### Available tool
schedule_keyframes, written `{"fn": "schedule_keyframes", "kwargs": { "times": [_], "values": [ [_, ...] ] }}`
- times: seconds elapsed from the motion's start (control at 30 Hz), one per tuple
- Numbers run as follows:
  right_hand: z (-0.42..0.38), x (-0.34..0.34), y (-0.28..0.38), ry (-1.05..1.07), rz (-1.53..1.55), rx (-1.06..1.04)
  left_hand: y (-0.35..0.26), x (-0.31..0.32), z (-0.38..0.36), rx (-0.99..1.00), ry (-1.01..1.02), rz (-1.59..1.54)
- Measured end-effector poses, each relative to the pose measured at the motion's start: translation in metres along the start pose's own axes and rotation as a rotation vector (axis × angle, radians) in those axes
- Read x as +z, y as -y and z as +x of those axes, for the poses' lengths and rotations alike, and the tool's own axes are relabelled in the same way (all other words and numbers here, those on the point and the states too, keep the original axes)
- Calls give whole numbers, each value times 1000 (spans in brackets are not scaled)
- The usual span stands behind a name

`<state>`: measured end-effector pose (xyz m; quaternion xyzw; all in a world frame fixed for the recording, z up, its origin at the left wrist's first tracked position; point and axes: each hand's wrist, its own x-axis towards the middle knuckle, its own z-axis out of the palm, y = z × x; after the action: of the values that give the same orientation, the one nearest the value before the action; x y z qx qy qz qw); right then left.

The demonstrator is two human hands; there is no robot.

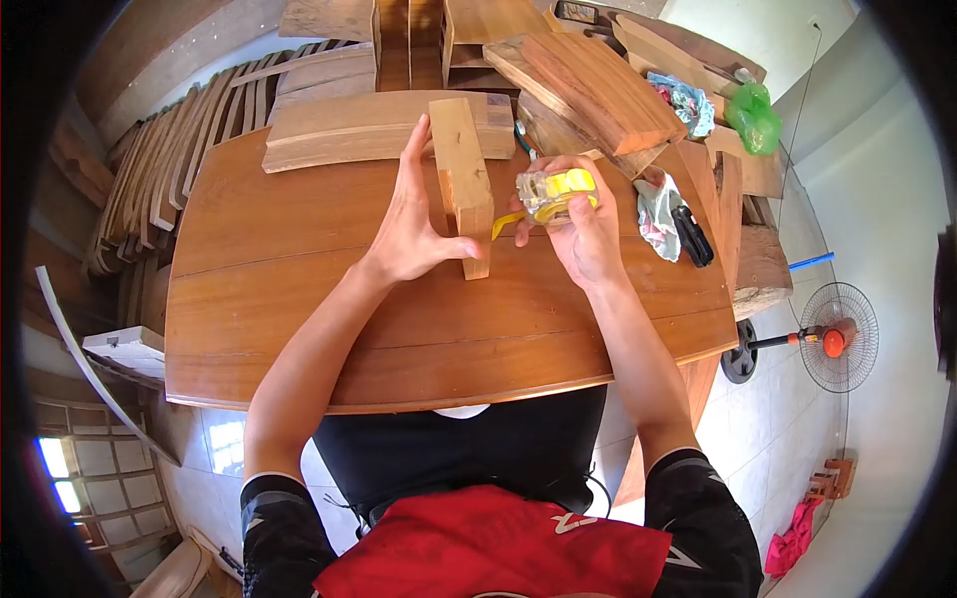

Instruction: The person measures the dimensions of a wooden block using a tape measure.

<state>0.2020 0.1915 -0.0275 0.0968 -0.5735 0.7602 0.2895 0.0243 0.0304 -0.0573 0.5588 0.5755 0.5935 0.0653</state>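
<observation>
A thick, light-brown wooden block (pixel 462 164) stands on edge over the middle of the table. My left hand (pixel 411 224) grips it from the left, the thumb across its near end and the fingers stretched along its far left side. In my right hand (pixel 583 234) is a tape measure (pixel 558 192) with a clear and yellow case, just right of the block. A short length of its yellow blade (pixel 506 221) sticks out toward the block's right side. My right fingers are partly hidden behind the case.
Behind the block lies a curved wooden board (pixel 339 130) on the wooden table (pixel 269 289). Thick planks (pixel 598 85) are stacked at the back right, near a cloth (pixel 658 214) and a black-handled tool (pixel 692 236). A fan (pixel 837 339) stands at right.
</observation>
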Motion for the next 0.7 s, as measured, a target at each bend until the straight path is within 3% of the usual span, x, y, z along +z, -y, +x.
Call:
{"fn": "schedule_keyframes", "kwargs": {
  "times": [0.07,0.2,0.3,0.33,0.4,0.43,0.53,0.7],
  "values": [
    [2,0,1,-12,-4,-34,0,-6,6,133,-79,57],
    [2,-5,-2,-77,1,-81,-38,-20,17,81,-124,11],
    [1,-5,-3,-117,-33,-74,-40,-30,21,245,-159,173],
    [2,-5,-3,-128,-46,-66,-46,-28,22,329,-264,142],
    [2,-6,-3,-156,-78,-46,-74,-39,16,454,-190,-30],
    [2,-6,-5,-175,-90,-34,-95,-37,13,539,-68,-311],
    [2,-7,-12,-204,-68,-30,-173,-35,-5,624,57,-605],
    [-1,-8,-18,-211,-99,-6,-240,-54,-41,715,298,-984]
  ]
}}
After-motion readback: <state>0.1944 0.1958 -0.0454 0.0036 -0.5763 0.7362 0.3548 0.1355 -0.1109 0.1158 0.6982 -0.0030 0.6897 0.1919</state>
